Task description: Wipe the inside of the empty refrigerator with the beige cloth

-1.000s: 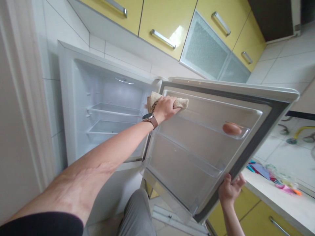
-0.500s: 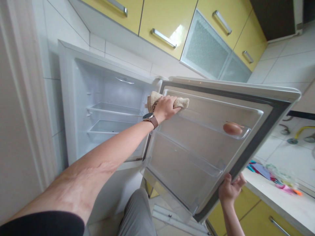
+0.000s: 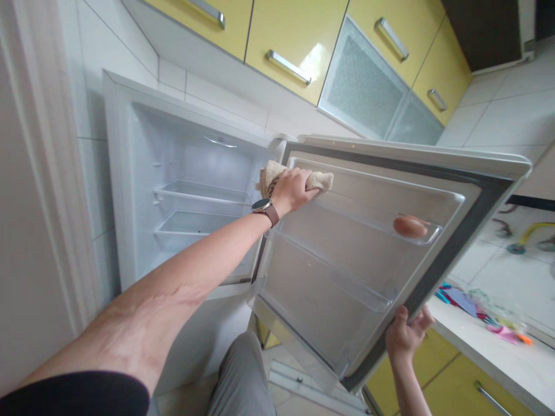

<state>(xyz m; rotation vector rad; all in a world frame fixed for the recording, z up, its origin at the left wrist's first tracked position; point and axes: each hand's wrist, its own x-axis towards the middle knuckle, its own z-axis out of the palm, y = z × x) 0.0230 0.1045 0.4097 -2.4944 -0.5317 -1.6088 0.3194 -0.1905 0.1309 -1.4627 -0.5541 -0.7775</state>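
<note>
My left hand (image 3: pixel 293 190), with a watch on the wrist, is closed on a beige cloth (image 3: pixel 272 172) and presses it against the inner top corner of the open fridge door (image 3: pixel 347 266), near the hinge. My right hand (image 3: pixel 406 334) grips the door's lower outer edge, fingers wrapped round it. A brown egg (image 3: pixel 410 226) lies in the door's upper clear shelf at the right. The fridge compartment (image 3: pixel 191 196) behind stands open, its glass shelves bare.
Yellow wall cupboards (image 3: pixel 299 40) with metal handles hang above. A countertop (image 3: pixel 498 358) at the right carries colourful small items. A tap and yellow hose (image 3: pixel 526 234) show beyond the door. A white wall runs along the left. My grey-clad knee (image 3: pixel 243 375) is below.
</note>
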